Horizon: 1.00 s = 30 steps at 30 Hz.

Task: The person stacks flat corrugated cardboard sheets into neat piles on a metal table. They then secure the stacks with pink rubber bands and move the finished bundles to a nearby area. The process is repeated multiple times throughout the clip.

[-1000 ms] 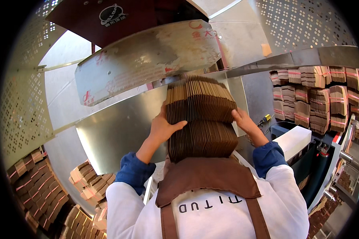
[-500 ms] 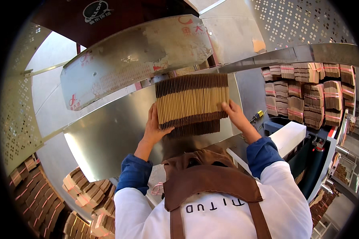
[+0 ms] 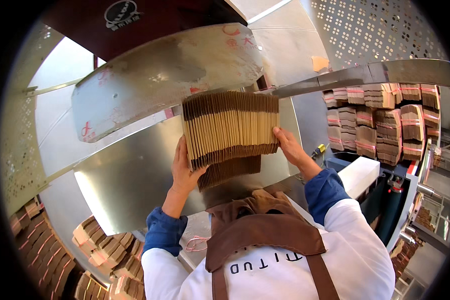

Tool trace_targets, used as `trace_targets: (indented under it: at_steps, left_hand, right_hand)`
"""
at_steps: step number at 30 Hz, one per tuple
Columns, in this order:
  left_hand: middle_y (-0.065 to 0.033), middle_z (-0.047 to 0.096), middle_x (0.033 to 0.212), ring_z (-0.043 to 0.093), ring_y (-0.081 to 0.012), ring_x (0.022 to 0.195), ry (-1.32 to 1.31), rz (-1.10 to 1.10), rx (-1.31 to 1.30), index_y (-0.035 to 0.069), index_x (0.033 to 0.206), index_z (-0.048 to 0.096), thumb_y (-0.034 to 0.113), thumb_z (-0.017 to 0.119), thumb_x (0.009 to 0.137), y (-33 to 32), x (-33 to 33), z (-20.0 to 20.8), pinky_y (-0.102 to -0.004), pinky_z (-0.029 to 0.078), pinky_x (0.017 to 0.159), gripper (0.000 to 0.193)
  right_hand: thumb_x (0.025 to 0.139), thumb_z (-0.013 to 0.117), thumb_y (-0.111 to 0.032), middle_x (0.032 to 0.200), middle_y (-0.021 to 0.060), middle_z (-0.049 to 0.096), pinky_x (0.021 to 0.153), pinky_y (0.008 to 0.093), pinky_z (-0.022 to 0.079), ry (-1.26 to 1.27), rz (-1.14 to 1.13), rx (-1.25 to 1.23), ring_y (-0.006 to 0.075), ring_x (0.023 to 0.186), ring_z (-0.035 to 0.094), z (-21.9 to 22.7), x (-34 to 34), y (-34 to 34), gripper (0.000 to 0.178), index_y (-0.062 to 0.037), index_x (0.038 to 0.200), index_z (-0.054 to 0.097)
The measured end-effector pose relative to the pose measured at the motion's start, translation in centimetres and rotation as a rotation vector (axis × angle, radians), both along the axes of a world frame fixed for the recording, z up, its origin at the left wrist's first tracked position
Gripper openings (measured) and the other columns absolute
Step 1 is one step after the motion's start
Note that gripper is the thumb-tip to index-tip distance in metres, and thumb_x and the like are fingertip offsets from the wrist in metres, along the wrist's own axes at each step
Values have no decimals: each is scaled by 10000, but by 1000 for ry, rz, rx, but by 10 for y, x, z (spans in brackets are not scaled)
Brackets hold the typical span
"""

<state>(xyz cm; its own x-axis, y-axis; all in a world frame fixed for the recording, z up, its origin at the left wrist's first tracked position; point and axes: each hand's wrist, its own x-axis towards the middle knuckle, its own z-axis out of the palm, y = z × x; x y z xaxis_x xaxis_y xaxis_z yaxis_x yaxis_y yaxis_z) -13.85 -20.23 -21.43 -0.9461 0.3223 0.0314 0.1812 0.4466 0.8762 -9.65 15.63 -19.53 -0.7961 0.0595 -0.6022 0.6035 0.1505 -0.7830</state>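
A shiny metal work surface (image 3: 135, 170) fills the middle of the head view, with banded brown bundles (image 3: 367, 122) stacked beyond it at the right. Above that metal, a row of folded brown cardboard (image 3: 230, 130) lies squarely between the two hands — the left hand (image 3: 186, 170) pressing its left end, thumb at the lower corner, the right hand (image 3: 292, 150) pressing its right end. Together they pinch the row endwise — a darker, narrower section shows just below, toward the brown apron (image 3: 265, 237).
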Motion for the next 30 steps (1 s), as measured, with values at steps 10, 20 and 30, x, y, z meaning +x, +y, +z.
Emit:
trace_targets:
  at_steps: [10,20,30]
  left_hand:
    - [-190,395,1441,396,-386,1293,89,9,-513,88,1452,374,242,853,554,66,18,111,-461,349,1056,1029]
    - [-120,341,1461,314,-347,1330,26,3,-646,259,1450,378,350,839,626,157,67,113,-553,316,1009,948]
    - [-100,438,1427,350,-314,1334,111,52,-380,85,1349,476,342,698,779,136,77,82,-465,325,1032,663]
  right_hand:
    - [1027,338,-451,1347,36,526,997,353,407,-125,-386,-765,183,1209,506,-81,19,-29,540,-60,1390,429]
    - [997,490,-255,665,58,619,529,287,484,249,-30,230,139,542,580,-47,-3,59,282,-12,926,615]
    - [958,532,-265,661,170,608,585,443,460,940,279,-30,373,643,611,182,-134,-152,233,-48,886,576]
